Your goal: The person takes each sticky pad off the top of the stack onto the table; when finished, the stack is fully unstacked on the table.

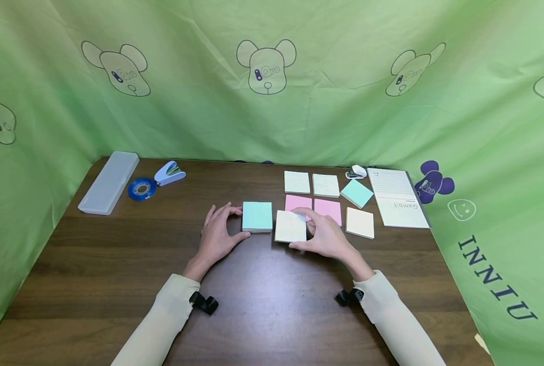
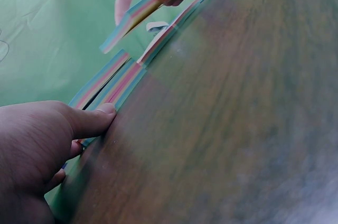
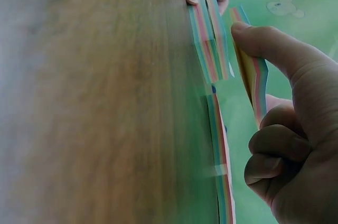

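My left hand (image 1: 219, 234) steadies a stack of sticky note pads (image 1: 257, 216), its thumb on the near left corner and fingers at the far side. The stack is two pads high, with a light blue top and striped coloured edges (image 2: 121, 84). Between thumb and fingers my right hand (image 1: 324, 234) pinches a cream-topped sticky note pad (image 1: 291, 226), raised above the table just right of the stack. Its striped edge (image 3: 259, 86) shows in the right wrist view, tilted. Behind it lie two pink pads, the left one (image 1: 298, 201) partly covered by the hand and held pad.
More pads lie right of centre: two white ones at the back, a turned blue one (image 1: 357, 193) and a cream one (image 1: 360, 222). A notebook (image 1: 397, 198) and small white stapler (image 1: 357, 172) sit far right. Left are a pencil case (image 1: 109, 183), blue tape (image 1: 142, 188) and blue stapler (image 1: 169, 173).
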Action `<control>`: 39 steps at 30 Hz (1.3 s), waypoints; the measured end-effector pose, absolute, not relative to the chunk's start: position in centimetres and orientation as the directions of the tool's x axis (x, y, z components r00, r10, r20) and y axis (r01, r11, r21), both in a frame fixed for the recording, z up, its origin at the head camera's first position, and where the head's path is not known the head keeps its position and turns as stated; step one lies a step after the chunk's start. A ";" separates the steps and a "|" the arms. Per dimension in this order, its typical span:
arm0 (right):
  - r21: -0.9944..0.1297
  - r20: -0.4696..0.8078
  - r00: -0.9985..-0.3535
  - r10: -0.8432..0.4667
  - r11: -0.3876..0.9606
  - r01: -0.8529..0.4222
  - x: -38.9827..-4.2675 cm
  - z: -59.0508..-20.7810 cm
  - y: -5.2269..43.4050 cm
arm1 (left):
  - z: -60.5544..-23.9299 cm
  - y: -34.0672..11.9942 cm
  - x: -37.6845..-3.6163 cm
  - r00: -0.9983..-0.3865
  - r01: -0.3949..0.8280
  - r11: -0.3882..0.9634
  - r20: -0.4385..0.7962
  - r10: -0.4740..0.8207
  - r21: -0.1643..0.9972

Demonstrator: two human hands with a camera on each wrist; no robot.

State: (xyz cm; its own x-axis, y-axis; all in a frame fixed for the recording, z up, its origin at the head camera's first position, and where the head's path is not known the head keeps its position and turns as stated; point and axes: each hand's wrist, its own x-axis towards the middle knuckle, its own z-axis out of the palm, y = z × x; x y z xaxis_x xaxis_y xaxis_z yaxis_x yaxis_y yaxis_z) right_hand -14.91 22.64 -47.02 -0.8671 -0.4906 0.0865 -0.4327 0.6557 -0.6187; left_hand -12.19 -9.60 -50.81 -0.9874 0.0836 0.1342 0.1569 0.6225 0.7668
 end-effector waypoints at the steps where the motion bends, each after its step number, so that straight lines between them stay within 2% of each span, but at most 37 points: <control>1: -0.615 0.086 -0.869 -0.487 0.660 -0.431 -14.9 -47.1 22.8 | -50.8 -9.6 -12.2 -0.987 0.158 0.621 0.135 0.085 0.767; 39: -0.472 -0.031 -0.871 -0.489 0.776 -0.419 -13.6 -48.1 24.1 | -50.8 -9.7 -12.1 -0.986 0.166 0.605 0.144 0.085 0.779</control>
State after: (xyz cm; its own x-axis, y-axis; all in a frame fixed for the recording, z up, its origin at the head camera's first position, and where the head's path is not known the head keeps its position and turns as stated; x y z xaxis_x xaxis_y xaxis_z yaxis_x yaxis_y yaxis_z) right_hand -13.62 24.09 -48.07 -0.8715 -0.4894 -0.0312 -0.4189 0.7760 -0.4716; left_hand -12.12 -9.69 -50.79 -0.9859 0.0854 0.1439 0.1661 0.6046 0.7790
